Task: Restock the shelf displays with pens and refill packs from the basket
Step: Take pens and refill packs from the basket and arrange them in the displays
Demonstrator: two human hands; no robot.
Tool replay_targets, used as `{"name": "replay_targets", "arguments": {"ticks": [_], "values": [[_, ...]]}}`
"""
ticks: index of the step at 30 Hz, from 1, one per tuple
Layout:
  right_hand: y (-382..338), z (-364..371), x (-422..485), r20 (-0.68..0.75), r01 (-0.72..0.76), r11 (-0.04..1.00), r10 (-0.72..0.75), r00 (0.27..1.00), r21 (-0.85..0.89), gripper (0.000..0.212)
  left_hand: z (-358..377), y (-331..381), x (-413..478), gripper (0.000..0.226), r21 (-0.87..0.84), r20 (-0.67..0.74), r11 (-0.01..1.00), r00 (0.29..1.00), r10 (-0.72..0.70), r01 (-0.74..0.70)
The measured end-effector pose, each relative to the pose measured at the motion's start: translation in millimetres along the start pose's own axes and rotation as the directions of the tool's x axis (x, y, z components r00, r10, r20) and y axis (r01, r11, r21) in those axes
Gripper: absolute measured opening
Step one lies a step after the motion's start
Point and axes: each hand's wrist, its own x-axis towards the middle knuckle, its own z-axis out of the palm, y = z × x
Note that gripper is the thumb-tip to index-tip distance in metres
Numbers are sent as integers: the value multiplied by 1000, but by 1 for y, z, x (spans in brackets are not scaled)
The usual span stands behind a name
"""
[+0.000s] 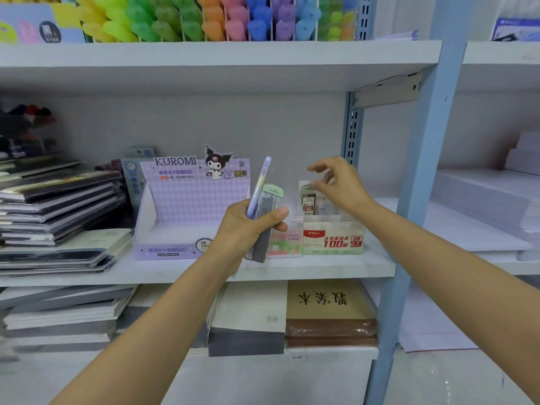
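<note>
My left hand (248, 229) grips a clear refill pack with a green cap (267, 211) together with a pale purple pen (261, 182), held upright in front of the middle shelf. My right hand (339, 185) hovers above the clear M&G 2B 0.7 lead display box (333, 238), fingers loosely curled and holding nothing. A refill pack with a brown label (309, 201) stands in that box just below the fingers. The purple Kuromi display box (187, 211) on the left looks empty. A small pink Fruit Soda box (287, 241) sits between the two displays.
Stacked notebooks (58, 211) fill the shelf's left end. Coloured highlighters (204, 19) line the top shelf. Paper pads and a brown wrapped pack (330, 314) lie on the shelf below. A blue upright post (415, 200) bounds the right side, with white paper stacks (491, 206) beyond.
</note>
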Motion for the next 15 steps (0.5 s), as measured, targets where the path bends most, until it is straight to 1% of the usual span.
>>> {"name": "replay_targets", "arguments": {"ticks": [1, 2, 3, 4, 6, 8, 9, 11, 13, 15], "values": [[-8, -2, -2, -14, -13, 990, 15, 1000, 137, 20, 1, 0, 0, 24, -4, 3, 1000, 1000, 6, -6], [-17, -5, -4, 20, -51, 947, 47, 999, 317, 20, 1, 1, 0, 22, -4, 6, 1000, 1000, 13, -13], [-26, -9, -6, 99, -108, 879, 69, 993, 464, 23, 2, 1, -1, 20, -2, 10, 1000, 1000, 19, -19], [-33, -11, -8, 197, -156, 835, 58, 979, 528, 26, 3, 2, -1, 19, 1, 14, 1000, 1000, 24, -24], [-44, -9, -14, 372, -194, 843, -8, 928, 502, 26, 6, 3, -2, 17, 2, 19, 999, 999, 37, -37], [-50, -5, -18, 481, -222, 842, -50, 875, 491, 17, 8, 4, -4, 17, 12, 21, 999, 999, 41, -41], [-51, -4, -18, 495, -246, 818, -55, 867, 520, 13, 8, 5, -6, 21, 21, 29, 999, 999, 23, -24], [-50, -5, -17, 471, -285, 739, -50, 881, 611, 9, 3, 7, -9, 34, -5, 80, 998, 995, -55, 56], [-48, -7, -16, 453, -323, 641, -43, 891, 696, 13, -3, 8, -9, 37, -90, 138, 990, 986, -98, 111], [-47, -6, -18, 471, -358, 560, -66, 880, 747, 24, -5, 9, -9, 36, -112, 127, 990, 989, -76, 90]]}}
